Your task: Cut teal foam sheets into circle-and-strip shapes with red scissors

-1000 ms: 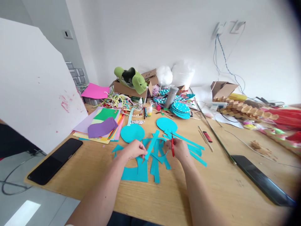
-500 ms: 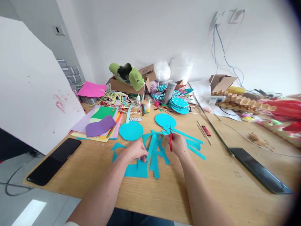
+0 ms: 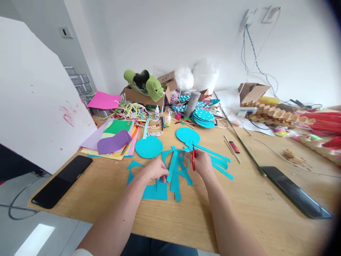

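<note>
My right hand (image 3: 201, 163) is wrapped round the red handles of a pair of scissors (image 3: 193, 160), its blades pointing away from me. My left hand (image 3: 157, 170) has its fingers pinched together over the blue paper; whatever is between the fingertips is too small to name. Blue paper strips (image 3: 175, 183) lie between and in front of the hands, and more strips (image 3: 220, 163) fan out beyond the right hand. A cut blue sheet (image 3: 156, 193) lies under the left hand. Two blue paper discs (image 3: 148, 147) (image 3: 188, 135) rest farther back.
Coloured paper sheets (image 3: 114, 140) and a black phone (image 3: 62, 181) are at left. Bottles, a grey flask (image 3: 192, 103) and a cardboard box (image 3: 144, 99) stand at the back. Sticks (image 3: 232, 149), a red lighter (image 3: 234, 147) and a dark device (image 3: 294, 192) lie at right.
My left hand has shifted very slightly to the right, its fingers still pinched. The scissors remain in my right hand, and the papers look the same. The view has moved slightly.
</note>
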A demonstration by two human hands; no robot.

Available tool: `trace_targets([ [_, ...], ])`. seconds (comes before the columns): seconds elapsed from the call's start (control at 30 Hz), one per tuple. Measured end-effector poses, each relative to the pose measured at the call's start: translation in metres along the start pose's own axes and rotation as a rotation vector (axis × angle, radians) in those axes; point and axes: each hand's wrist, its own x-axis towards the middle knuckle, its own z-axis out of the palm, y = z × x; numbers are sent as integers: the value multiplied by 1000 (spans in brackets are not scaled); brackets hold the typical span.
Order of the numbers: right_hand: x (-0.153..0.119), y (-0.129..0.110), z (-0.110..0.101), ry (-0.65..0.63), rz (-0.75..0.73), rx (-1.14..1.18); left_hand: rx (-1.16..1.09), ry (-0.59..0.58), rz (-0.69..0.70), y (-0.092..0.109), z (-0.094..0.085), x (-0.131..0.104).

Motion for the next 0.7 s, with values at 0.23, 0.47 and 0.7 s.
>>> trace_targets([
  [0.23,-2,-5,-3,-18,-13,150,-86,-64,67,2,-7,-5],
  [0.47,-9,-15,-2,-219,-32,429,-175,-21,185,-3,-11,-2],
  [0.7,-17,-23,3,-329,1,566,-113,31,254,-2,-4,-1],
])
